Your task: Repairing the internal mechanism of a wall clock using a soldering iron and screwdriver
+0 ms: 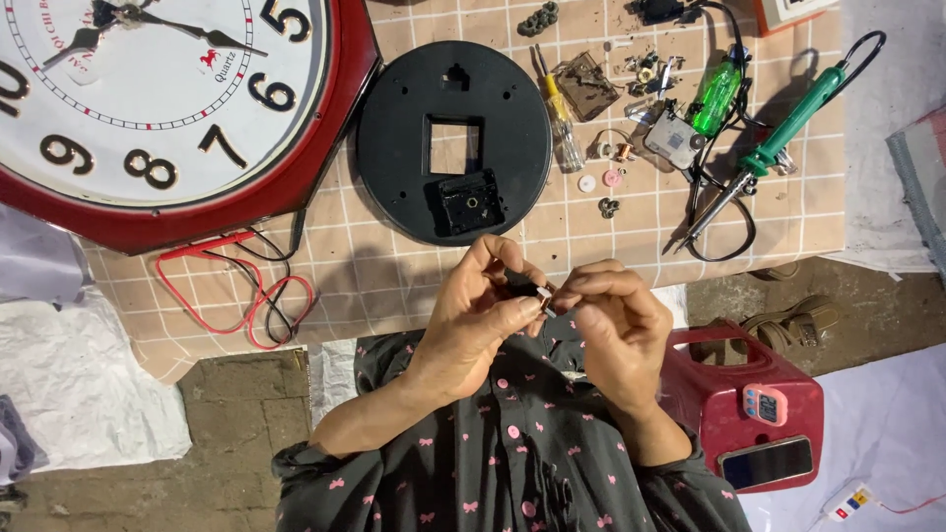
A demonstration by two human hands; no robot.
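My left hand (480,313) and my right hand (616,320) meet in front of my chest, fingertips pinched together on a small black clock part (539,293), mostly hidden by the fingers. Just beyond the hands lies a round black clock back plate (394,138) with a square hole and a black movement box (468,204) resting on it. A large red-rimmed wall clock (148,108) with a white face lies at the upper left.
On the checked mat (394,276) lie red and black probe leads (236,286), a yellow-handled screwdriver (557,113), a green soldering iron (778,148), a green lighter (714,97) and several small parts. A red stool (690,379) with a timer and phone stands at right.
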